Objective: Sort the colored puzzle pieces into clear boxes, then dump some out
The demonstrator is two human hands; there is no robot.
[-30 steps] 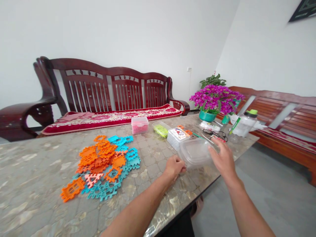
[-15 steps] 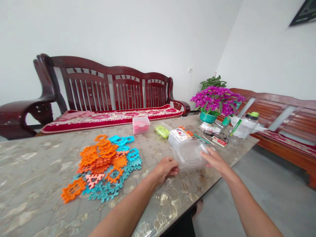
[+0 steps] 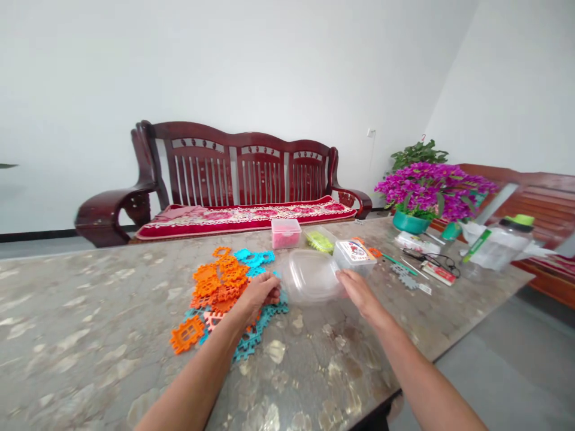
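Observation:
My right hand [image 3: 353,287] grips the right edge of a clear plastic container [image 3: 311,276], thumb and fingers closed on the rim. The container is tilted above the table, in front of the other boxes. By its left side is my left hand [image 3: 266,290], its fingers curled in; what they hold, if anything, is hidden. This hand hovers at the right side of a heap of flat toothed plastic building pieces. Orange pieces [image 3: 207,280] lie on top, blue ones [image 3: 254,257] at the back, teal ones [image 3: 246,346] at the front.
Behind the container stand a pink-filled box [image 3: 286,234], a tray of lime-green pieces [image 3: 320,242] and a labelled box [image 3: 356,254]. Rightward lie glasses [image 3: 442,263], a small red-and-white box [image 3: 438,273], a bottle [image 3: 507,242] and a flowerpot [image 3: 410,222]. The table's edge runs along the right.
Both hands and the clear container have moved left, toward the heap. My left hand now covers part of the pieces. The view has turned left.

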